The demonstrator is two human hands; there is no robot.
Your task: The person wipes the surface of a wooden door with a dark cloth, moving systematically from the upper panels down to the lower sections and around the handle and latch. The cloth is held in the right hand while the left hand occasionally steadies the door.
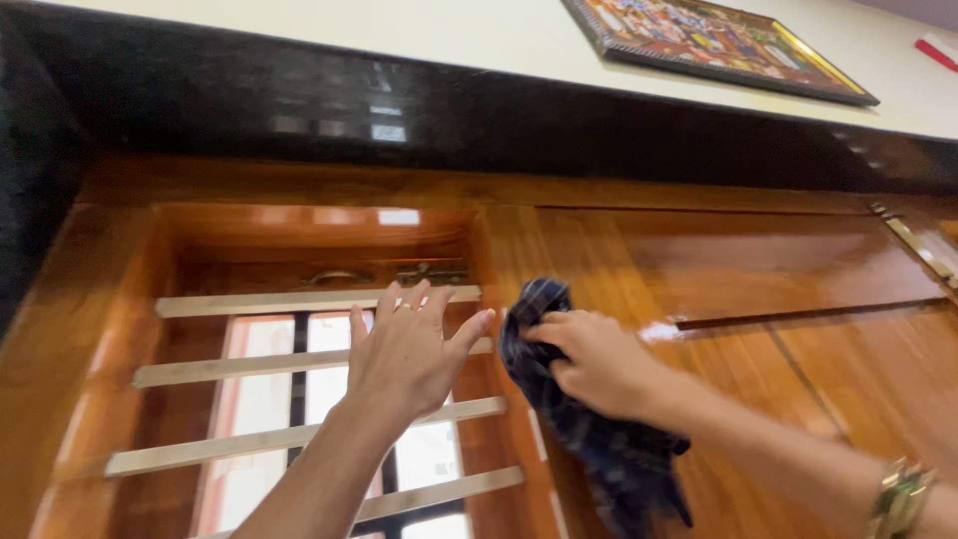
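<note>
My right hand (597, 361) grips a dark checked cloth (589, 439) and presses it against the upright wooden post (504, 250) of a glossy brown window frame. The cloth hangs down below the hand. My left hand (409, 349) is open with fingers spread, held in front of the horizontal metal bars (249, 301) of the window, close to the post. A ring shows on one finger, and gold bangles (901, 496) sit on my right wrist.
A polished wooden shutter (758, 269) with a hinge (923, 250) lies to the right. A black glossy band (399, 110) runs above the frame. A framed colourful picture (714, 40) hangs on the cream wall. A metal latch (431, 271) sits above the bars.
</note>
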